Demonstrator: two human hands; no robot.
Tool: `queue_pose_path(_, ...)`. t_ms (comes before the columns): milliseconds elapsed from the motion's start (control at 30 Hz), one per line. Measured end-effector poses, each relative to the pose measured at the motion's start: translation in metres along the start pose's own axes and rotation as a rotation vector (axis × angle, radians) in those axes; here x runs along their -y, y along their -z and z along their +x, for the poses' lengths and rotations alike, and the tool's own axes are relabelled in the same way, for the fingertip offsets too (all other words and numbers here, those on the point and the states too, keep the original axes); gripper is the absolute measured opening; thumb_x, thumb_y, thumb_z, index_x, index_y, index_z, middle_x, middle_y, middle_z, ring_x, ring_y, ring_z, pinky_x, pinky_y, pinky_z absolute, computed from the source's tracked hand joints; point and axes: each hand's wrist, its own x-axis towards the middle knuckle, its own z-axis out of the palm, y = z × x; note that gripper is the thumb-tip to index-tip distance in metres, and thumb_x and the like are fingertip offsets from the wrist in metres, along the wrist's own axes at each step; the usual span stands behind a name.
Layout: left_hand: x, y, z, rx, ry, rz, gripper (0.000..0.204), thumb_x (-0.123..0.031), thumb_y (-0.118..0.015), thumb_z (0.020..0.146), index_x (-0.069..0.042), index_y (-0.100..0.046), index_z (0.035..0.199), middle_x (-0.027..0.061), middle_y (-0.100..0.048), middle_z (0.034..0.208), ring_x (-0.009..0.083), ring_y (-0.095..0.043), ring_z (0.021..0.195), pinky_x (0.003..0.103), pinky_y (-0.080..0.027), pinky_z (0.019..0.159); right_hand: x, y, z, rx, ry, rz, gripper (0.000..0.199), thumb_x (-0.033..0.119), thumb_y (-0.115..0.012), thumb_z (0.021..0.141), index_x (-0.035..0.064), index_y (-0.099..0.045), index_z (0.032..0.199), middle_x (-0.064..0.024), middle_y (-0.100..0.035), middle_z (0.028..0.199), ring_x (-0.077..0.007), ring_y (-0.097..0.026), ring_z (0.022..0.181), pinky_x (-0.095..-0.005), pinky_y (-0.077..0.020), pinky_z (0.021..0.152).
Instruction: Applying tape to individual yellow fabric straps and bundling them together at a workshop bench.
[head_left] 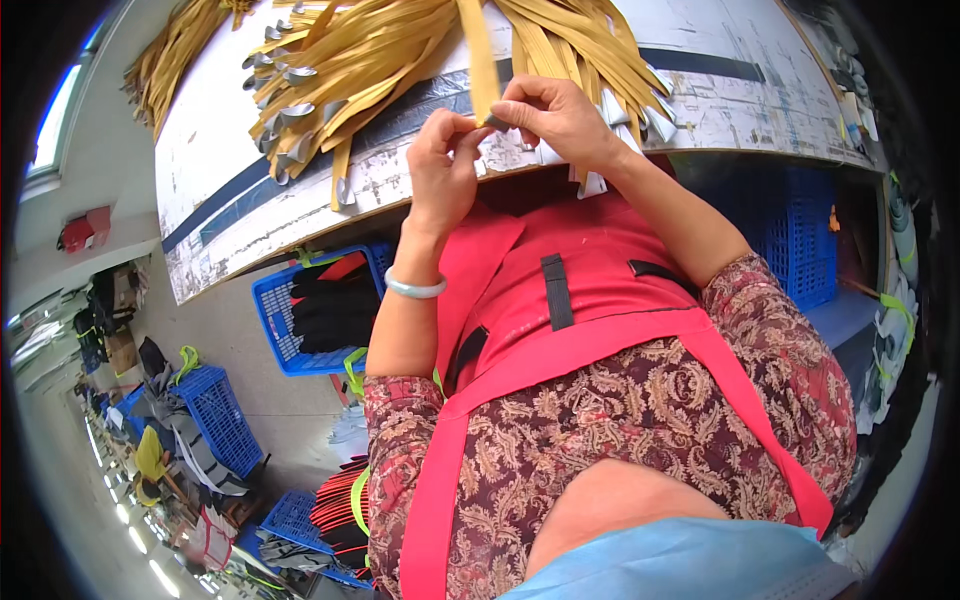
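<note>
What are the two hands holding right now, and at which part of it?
Both the left hand and right hand pinch the near, lower end of one yellow strap, at its grey end piece.

Single head view, fisheye, looks steeply down from close above the chest toward the table (250, 200) edge; the rim bends, perhaps hiding the sides.
</note>
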Motion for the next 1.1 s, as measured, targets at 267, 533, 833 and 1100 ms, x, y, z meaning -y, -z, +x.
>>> queue_pose_path(267,0.021,0.116,-0.016,-0.743,0.032,-0.037,0.011,-0.007,-0.058,0.097,-0.001,-0.061,0.106,0.0057,-0.064,0.084,0.0132,-0.062,0.075,0.025,-0.051,0.065,-0.009,0.07,-0.05,-0.196,-0.11,-0.049,0.018,0.019,-0.058,0.098,0.0035,-0.062,0.09,0.0036,-0.054,0.071,-0.003,-0.054,0.063,-0.019,-0.0445,0.057)
queue_pose_path(533,0.035,0.023,-0.051,-0.014,0.073,0.048,0.009,0.002,-0.06,0.091,-0.001,-0.066,0.098,0.0053,-0.063,0.089,0.0113,-0.061,0.075,0.023,-0.049,0.068,0.009,0.059,-0.062,0.285,0.151,-0.96,0.011,0.017,-0.064,0.086,0.0086,-0.063,0.093,-0.0072,-0.06,0.094,-0.0276,-0.063,0.082,-0.0376,-0.0506,0.071)
queue_pose_path(833,0.017,-0.032,-0.056,0.304,0.184,-0.101,0.015,0.006,-0.062,0.086,0.001,-0.068,0.098,0.0063,-0.063,0.091,0.0124,-0.06,0.076,0.023,-0.049,0.069,-0.01,0.05,-0.068,0.55,0.1,-1.038,0.011,0.008,-0.066,0.081,0.0035,-0.057,0.086,-0.0087,-0.053,0.095,-0.023,-0.058,0.09,-0.0341,-0.0479,0.077)
queue_pose_path(1100,-0.012,-0.01,-0.038,0.2,0.099,-0.56,0.023,0.012,-0.068,0.079,0.002,-0.065,0.099,0.0088,-0.062,0.104,0.0153,-0.062,0.095,0.027,-0.051,0.086,0.023,0.017,-0.039,0.412,-0.107,0.089,0.012,0.012,-0.06,0.095,0.0034,-0.054,0.089,-0.0029,-0.053,0.091,-0.0067,-0.055,0.071,-0.0189,-0.0434,0.063)
